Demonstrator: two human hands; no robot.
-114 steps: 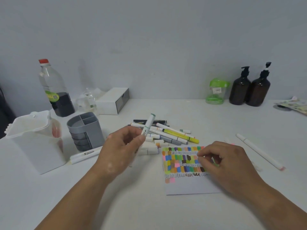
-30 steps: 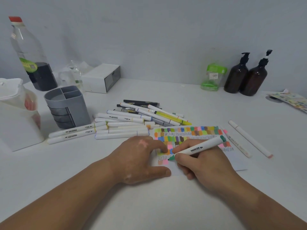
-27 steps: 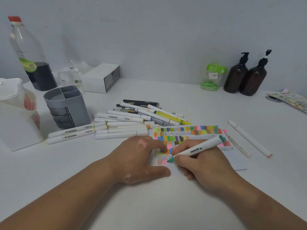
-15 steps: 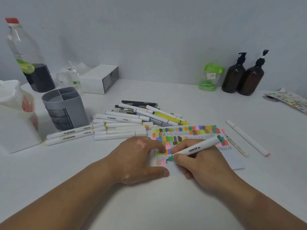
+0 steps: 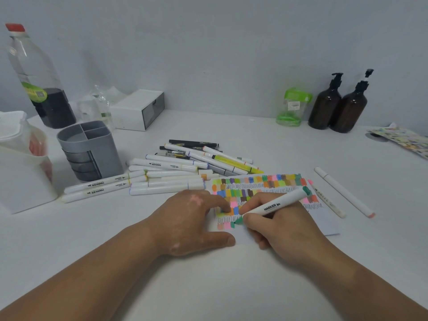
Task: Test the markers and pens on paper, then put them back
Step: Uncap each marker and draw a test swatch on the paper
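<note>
**Swatching a green marker**

In the head view, the right hand (image 5: 284,225) gripped a white green-tipped marker (image 5: 275,206), its nib on the swatch-covered white paper sheet (image 5: 324,225). The left hand (image 5: 192,218) lay flat, pinning it. Testing was in hand, and recapping looked due next. The white table (image 5: 231,286) met a grey wall (image 5: 231,54).

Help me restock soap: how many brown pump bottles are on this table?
2. One brown pump bottle stands at the back right of the table; the second pump bottle stands just right of it, overlapping it in view. None seems hidden.
</note>
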